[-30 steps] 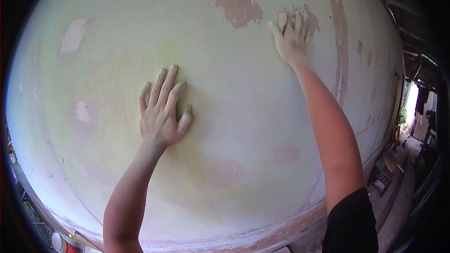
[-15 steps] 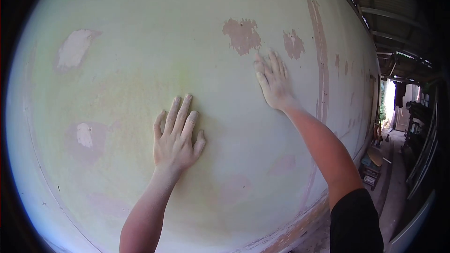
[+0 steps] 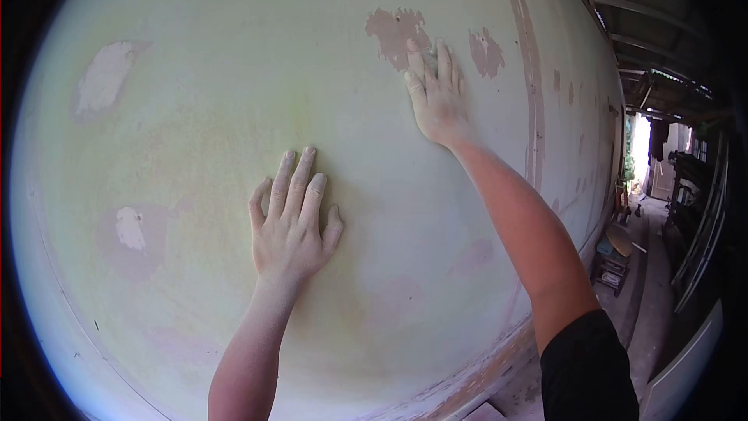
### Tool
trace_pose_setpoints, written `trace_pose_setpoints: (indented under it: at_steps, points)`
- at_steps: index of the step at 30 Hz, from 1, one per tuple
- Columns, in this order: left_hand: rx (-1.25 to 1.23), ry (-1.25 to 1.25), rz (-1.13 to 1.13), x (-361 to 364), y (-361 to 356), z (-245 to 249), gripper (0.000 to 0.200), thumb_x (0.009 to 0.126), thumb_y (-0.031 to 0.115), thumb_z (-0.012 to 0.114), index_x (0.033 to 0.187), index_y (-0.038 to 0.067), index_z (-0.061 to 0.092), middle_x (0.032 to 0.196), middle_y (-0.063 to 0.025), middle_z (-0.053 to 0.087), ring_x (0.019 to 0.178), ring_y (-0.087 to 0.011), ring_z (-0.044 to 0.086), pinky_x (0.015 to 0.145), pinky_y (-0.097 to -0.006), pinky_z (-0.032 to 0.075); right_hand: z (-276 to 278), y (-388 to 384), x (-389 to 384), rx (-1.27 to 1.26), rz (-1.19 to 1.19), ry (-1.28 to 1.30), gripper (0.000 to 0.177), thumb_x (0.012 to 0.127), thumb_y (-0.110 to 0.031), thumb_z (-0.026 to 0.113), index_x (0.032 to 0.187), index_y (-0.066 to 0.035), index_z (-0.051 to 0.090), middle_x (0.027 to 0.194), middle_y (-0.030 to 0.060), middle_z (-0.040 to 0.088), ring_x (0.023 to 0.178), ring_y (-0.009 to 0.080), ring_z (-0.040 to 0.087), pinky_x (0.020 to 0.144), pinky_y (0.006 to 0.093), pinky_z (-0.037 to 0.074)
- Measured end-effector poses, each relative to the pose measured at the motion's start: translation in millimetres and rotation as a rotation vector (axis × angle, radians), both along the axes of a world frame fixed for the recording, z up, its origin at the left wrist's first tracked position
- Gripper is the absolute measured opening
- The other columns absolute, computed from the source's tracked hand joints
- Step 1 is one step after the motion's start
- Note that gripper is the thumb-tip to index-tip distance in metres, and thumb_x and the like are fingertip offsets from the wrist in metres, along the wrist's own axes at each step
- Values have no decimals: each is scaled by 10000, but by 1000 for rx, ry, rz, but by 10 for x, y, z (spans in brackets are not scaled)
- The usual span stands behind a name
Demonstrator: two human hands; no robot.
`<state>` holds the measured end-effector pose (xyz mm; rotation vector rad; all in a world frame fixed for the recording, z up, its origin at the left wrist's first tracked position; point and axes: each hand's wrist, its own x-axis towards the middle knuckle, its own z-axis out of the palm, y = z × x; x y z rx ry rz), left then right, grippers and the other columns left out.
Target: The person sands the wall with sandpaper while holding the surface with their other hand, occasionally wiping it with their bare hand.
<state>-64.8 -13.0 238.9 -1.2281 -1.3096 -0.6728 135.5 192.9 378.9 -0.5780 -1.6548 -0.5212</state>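
A large pale green wall [image 3: 366,265] fills most of the view, marked with brownish and whitish patches. My left hand [image 3: 292,222], dusty and with fingers spread, lies against it near the middle. Higher and to the right, my right hand [image 3: 439,97] rests on the wall with fingers stretched upward, also dusty. Its fingertips reach the lower edge of a ragged brown patch [image 3: 393,30]. A smaller brown patch [image 3: 486,53] is just right of those fingers. Neither hand shows an object in it.
On the right a narrow passage [image 3: 635,296] runs back under a metal roof [image 3: 647,8]. A small rack with a round tan item [image 3: 619,240] stands beside the wall, and long poles [image 3: 705,226] lean at the far right. A whitish patch [image 3: 131,228] marks the wall's left side.
My right hand has moved up and slightly left, to the edge of the large brown patch. My left hand stays at nearly the same place on the wall. The view has shifted slightly.
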Motion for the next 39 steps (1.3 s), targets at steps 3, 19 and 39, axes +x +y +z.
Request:
trace_pose_setpoints:
  at_steps: [3, 19, 39]
  points:
    - [16, -3, 9, 6, -1, 5, 409, 940, 344, 602, 1289, 130, 589, 1627, -33, 428, 1525, -213, 362, 1192, -496, 289, 172, 55, -10, -148, 28, 209, 669, 1097, -542, 303, 1679, -234, 186, 1708, 235, 116, 1595, 396, 68, 1285, 549, 74]
    - [42, 41, 35, 42, 17, 2, 387, 919, 303, 619, 1249, 106, 575, 1578, -68, 468, 1477, -269, 413, 1150, -506, 303, 255, 345, 210, -19, 44, 179, 689, 1081, -547, 375, 1659, -189, 265, 1711, 153, 193, 1589, 357, 140, 1288, 512, 127]
    - [38, 43, 50, 46, 23, -13, 384, 917, 331, 635, 1246, 133, 612, 1533, -64, 499, 1422, -254, 458, 1087, -505, 366, -8, 271, -24, 142, -29, 132, 628, 1096, -434, 382, 1660, -189, 259, 1700, 179, 194, 1582, 364, 156, 1278, 542, 134]
